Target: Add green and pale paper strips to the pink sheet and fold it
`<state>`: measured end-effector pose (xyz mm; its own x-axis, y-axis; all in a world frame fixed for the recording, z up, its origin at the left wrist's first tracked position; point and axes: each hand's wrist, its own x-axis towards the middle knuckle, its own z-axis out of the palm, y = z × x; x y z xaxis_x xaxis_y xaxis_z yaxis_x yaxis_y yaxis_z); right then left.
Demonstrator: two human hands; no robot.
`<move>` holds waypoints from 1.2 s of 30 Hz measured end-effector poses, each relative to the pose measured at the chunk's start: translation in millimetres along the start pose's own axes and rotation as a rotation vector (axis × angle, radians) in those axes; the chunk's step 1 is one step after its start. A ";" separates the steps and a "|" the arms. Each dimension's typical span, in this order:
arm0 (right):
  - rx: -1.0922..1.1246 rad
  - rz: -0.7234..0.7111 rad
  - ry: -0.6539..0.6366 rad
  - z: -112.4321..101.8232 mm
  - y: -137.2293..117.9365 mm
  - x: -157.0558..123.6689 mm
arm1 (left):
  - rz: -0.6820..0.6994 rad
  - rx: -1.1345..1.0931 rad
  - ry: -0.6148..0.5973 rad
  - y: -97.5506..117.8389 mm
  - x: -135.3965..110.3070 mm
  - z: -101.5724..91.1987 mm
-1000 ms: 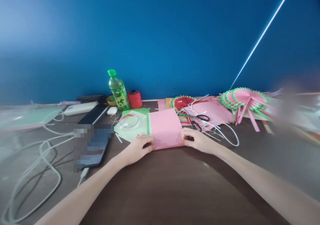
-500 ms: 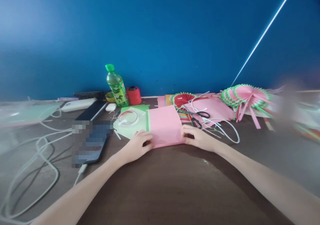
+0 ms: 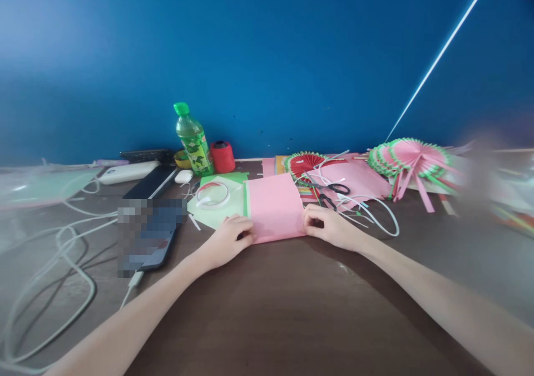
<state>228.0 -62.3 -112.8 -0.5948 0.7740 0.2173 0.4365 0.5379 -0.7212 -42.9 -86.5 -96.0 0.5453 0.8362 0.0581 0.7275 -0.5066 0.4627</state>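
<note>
A sheet of pink paper (image 3: 275,206) with a green strip along its left edge lies in front of me on the brown table. My left hand (image 3: 233,237) pinches its lower left corner. At the lower right corner my right hand (image 3: 327,226) has its fingers closed on the same sheet. The near edge of the paper looks slightly folded up between the hands. Just behind the right hand are black-handled scissors (image 3: 337,188). Beside the left hand lies pale green paper (image 3: 217,212) with a roll of tape (image 3: 227,195) on it.
A green bottle (image 3: 194,145) and a red thread spool (image 3: 223,157) stand by the blue wall. Pleated paper fans (image 3: 417,162) sit at the back right, a red one (image 3: 306,166) nearer the middle. A phone (image 3: 161,237) and looped white cables (image 3: 89,276) occupy the left.
Both hands keep hold of the pink paper in almost the same place. The whole view has shifted slightly; nothing has been let go.
</note>
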 end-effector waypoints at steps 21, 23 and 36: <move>-0.040 0.053 -0.092 -4.6 -10.1 1.3 | -0.019 0.150 0.012 -0.7 0.2 3.5; -0.039 0.050 -0.101 -5.0 -10.9 1.2 | -0.016 0.153 0.012 -0.9 -0.1 3.6; -0.073 0.032 -0.113 -2.5 -10.0 1.9 | -0.027 0.173 -0.024 1.3 -0.5 1.2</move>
<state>224.2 -65.4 -103.6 -0.6499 0.7510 0.1163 0.5023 0.5394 -0.6758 -41.7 -87.8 -96.4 0.5332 0.8456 0.0255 0.8016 -0.5146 0.3043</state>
